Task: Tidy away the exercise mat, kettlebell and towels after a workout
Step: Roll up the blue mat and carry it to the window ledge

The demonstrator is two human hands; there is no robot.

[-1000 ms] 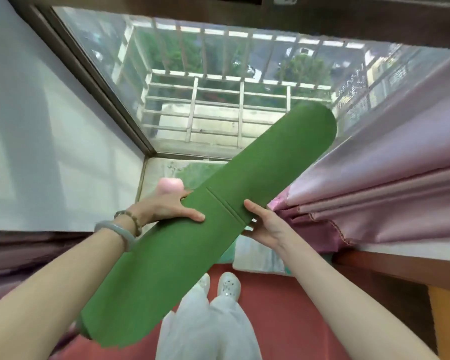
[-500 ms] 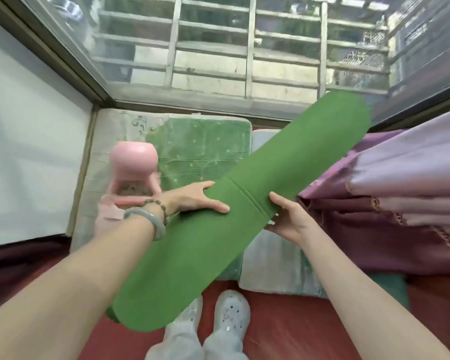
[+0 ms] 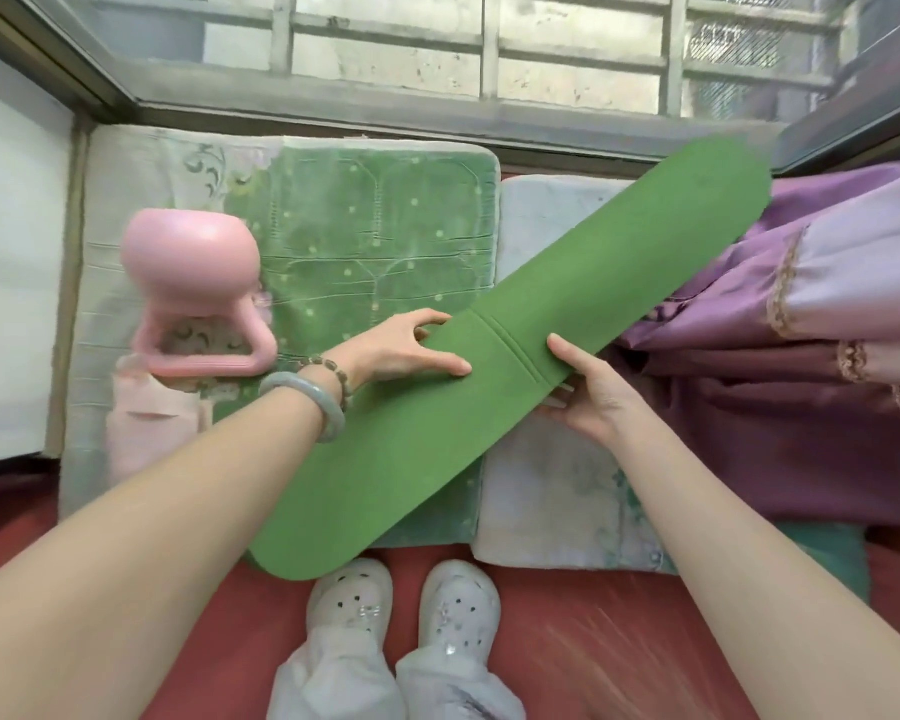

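Note:
The rolled green exercise mat point(image 3: 557, 324) runs diagonally from lower left to upper right, held above the window-seat cushions. My left hand point(image 3: 401, 350) grips its upper side, thumb across the top. My right hand point(image 3: 588, 387) holds it from the lower right side, near the roll's loose edge. A pink kettlebell point(image 3: 193, 283) lies on its side on the green patterned cushion point(image 3: 375, 236) at the left. A folded pale pink towel point(image 3: 152, 433) lies just below the kettlebell.
A second pale cushion point(image 3: 546, 491) sits to the right of the green one. Purple curtains point(image 3: 811, 356) bunch at the right, close to the mat's far end. A barred window point(image 3: 489, 49) runs along the back. My feet in white clogs point(image 3: 401, 610) stand on red floor.
The view has tilted down from the window to the cushions, bringing the kettlebell and towel into sight. The mat has come lower over the cushions, with both hands in the same grip.

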